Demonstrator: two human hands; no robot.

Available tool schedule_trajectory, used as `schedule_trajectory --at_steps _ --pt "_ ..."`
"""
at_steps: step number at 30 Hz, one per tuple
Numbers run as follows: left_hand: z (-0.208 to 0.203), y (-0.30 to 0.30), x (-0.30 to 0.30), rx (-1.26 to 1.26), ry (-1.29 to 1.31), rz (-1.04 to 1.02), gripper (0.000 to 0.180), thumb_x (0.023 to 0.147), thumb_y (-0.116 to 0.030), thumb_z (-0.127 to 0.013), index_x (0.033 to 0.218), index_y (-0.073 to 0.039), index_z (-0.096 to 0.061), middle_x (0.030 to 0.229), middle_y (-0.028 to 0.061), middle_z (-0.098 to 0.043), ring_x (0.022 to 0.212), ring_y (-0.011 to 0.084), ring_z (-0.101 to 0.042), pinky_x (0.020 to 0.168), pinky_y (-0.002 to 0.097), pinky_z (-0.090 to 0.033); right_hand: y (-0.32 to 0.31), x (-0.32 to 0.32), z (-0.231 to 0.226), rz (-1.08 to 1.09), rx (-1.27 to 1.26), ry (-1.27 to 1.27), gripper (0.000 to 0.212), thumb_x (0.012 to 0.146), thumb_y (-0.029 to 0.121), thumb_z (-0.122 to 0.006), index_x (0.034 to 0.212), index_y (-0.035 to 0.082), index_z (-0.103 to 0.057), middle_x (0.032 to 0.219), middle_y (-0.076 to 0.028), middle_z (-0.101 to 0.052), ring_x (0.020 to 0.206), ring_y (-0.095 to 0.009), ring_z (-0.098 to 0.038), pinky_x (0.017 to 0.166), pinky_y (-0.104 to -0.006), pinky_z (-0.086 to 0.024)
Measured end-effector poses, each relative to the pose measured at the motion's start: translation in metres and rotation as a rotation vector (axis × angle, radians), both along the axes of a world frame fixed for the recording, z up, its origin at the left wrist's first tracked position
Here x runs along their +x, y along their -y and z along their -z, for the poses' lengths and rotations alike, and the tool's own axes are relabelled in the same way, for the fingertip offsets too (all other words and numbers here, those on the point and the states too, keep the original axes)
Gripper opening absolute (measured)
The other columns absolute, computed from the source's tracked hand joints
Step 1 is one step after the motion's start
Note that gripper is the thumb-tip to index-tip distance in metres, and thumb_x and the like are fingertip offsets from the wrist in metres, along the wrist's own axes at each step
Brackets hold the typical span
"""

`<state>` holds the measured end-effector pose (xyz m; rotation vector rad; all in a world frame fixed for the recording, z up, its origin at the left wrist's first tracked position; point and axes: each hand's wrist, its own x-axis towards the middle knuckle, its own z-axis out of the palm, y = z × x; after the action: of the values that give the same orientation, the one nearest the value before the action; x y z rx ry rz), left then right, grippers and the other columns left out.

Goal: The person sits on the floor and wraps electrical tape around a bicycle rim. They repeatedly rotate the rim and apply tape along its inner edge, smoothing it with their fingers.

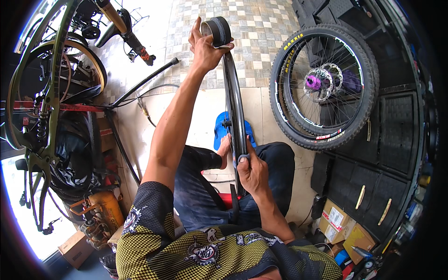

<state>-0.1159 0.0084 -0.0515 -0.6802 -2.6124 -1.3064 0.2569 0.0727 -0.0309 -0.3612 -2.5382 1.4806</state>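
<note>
A bicycle wheel rim (238, 109), seen edge-on, stands upright between my knees, with its hub and spokes to the left. At the far end, my left hand (206, 50) grips a wide roll of dark tape (223, 31) just above the top of the rim. A black strip runs down along the rim's outer face. My right hand (254, 173) is closed around a small grey-blue cloth (242, 157), its thumb pressing it against the near part of the rim. A loose black strip (234, 205) hangs by my lap, below the right hand.
Two wheels with knobby tyres (368, 88) lean on black cabinets (396, 126) at the right. At the left, a green bike frame (52, 116) hangs by a stand (122, 158). A blue slipper (219, 128) is under my foot. Cardboard boxes (333, 219) sit at the lower right.
</note>
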Motion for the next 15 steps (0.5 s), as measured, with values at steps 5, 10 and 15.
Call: schedule_trajectory --at_steps 5,10,15 --pt "0.009 0.004 -0.001 -0.042 0.011 -0.015 0.04 0.078 -0.046 -0.096 0.099 -0.013 -0.088 0.178 0.0167 -0.005 0.158 0.0473 -0.003 0.124 0.0679 -0.019 0.002 0.002 0.01 0.008 0.018 -0.017 0.059 0.109 0.034 -0.05 0.157 0.0 -0.05 0.124 -0.027 -0.074 0.085 -0.041 -0.078 0.073 -0.0442 -0.064" --pt "0.01 0.004 0.001 -0.053 0.033 -0.013 0.039 0.078 -0.046 -0.096 0.099 -0.014 -0.088 0.178 0.0175 -0.006 0.158 0.0478 -0.003 0.124 0.0682 -0.018 0.002 0.002 0.013 0.006 0.007 -0.032 0.057 0.11 0.035 -0.049 0.158 0.003 -0.05 0.126 -0.028 -0.073 0.084 -0.042 -0.077 0.071 -0.045 -0.064" --pt "0.012 0.006 0.003 -0.062 0.054 -0.015 0.042 0.079 -0.047 -0.096 0.096 -0.01 -0.087 0.178 0.0179 -0.006 0.158 0.0479 -0.003 0.123 0.069 -0.018 0.001 0.002 0.007 0.001 0.016 -0.007 0.057 0.111 0.037 -0.048 0.158 0.007 -0.05 0.117 -0.028 -0.075 0.083 -0.042 -0.077 0.07 -0.0466 -0.063"
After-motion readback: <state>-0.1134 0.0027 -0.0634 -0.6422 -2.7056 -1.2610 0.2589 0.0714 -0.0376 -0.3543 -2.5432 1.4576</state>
